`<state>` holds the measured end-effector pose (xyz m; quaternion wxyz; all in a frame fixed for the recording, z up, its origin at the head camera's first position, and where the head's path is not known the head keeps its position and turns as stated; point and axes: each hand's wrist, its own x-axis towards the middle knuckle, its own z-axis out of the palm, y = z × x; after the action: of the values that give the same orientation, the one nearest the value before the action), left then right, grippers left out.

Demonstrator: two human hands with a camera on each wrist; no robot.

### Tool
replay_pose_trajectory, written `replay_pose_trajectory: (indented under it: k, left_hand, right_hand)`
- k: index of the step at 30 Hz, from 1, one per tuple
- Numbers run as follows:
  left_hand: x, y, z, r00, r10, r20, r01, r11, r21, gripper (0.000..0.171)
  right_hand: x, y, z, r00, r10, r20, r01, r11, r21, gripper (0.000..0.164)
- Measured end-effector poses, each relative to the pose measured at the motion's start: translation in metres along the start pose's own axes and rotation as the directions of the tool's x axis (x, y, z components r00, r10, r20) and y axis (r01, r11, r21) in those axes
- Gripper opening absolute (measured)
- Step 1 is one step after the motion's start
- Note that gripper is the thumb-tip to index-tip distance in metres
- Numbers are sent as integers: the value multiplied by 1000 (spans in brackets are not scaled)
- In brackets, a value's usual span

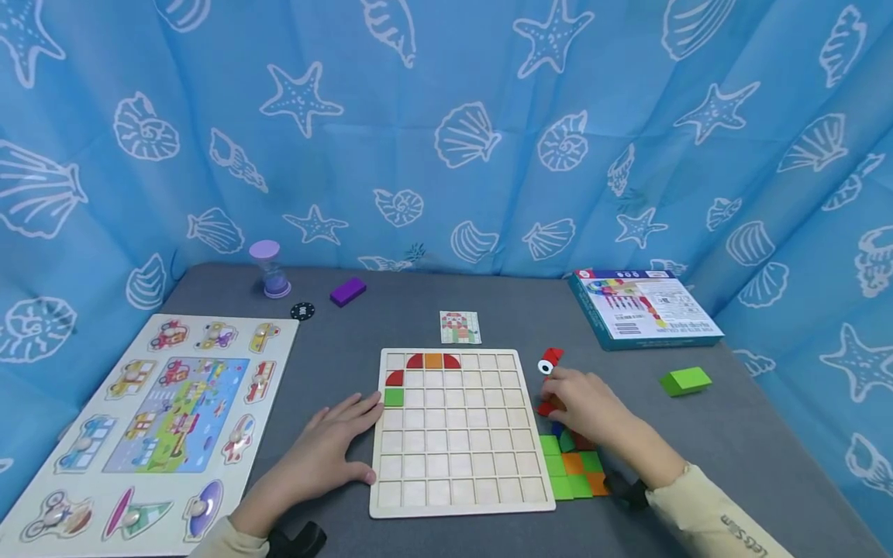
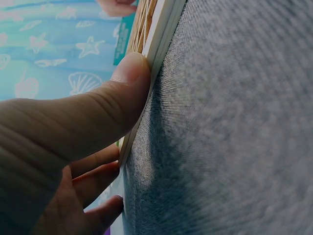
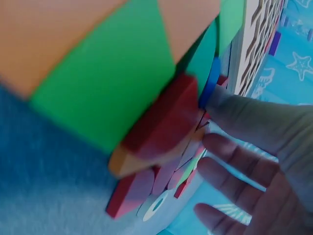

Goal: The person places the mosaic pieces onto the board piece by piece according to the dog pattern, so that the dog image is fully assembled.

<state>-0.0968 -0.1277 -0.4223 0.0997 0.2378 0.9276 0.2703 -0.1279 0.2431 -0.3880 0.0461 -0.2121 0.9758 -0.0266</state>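
Gridded wooden board (image 1: 460, 442) lies flat on the grey surface (image 1: 335, 349), in front of the person. Its top row carries a red rounded piece, an orange square (image 1: 433, 361) and another red rounded piece; below, in the leftmost column, sit one more red piece and, under it, a green square (image 1: 394, 397). At its left edge rests the left hand (image 1: 335, 438), its grip spread, the thumb touching the rim.

The right hand (image 1: 586, 403) is at the loose blocks beside the board's right edge. Its grip stands apart, thumb near a blue piece (image 3: 210, 83) and fingertips close to red ones; whether it touches any, I cannot tell. Nearer the person, green squares (image 1: 556, 466) and orange ones lie together; farther off is a white disc (image 1: 546, 366) with a dark centre.

Beyond the board lies a small pattern card (image 1: 460, 327). A vehicle puzzle (image 1: 282, 353) lies to the left, an hourglass (image 1: 274, 279) behind it; a flat box (image 1: 645, 308) and a green block (image 1: 685, 380) lie to the right.
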Motion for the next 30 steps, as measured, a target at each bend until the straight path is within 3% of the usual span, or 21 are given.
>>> replay_pose_trajectory:
  k: [5, 10, 14, 21, 26, 30]
  left_hand:
    - [-1, 0, 0, 1000, 0, -7, 0, 1000, 5, 89]
    - [0, -1, 0, 1000, -8, 1, 8, 1000, 9, 89]
    - [-1, -1, 0, 1000, -14, 3, 14, 1000, 9, 89]
    - [-1, -2, 2, 1000, -10, -11, 10, 1000, 0, 88]
    - [0, -2, 3, 1000, -11, -13, 11, 1000, 6, 87]
    - [1, -2, 2, 1000, -6, -17, 6, 1000, 7, 87]
  right_hand:
    - [1, 3, -1, 994, -108, -24, 107, 994, -24, 19]
    - [6, -10, -7, 989, -119, -88, 122, 992, 36, 21]
    - [21, -39, -13, 986, -127, -108, 138, 985, 108, 23]
    - [59, -105, -10, 969, -224, -102, 237, 962, 138, 24]
    - [77, -145, -5, 948, -302, -99, 308, 949, 62, 24]
    - [82, -162, 1, 935, -338, -103, 338, 941, -24, 23]
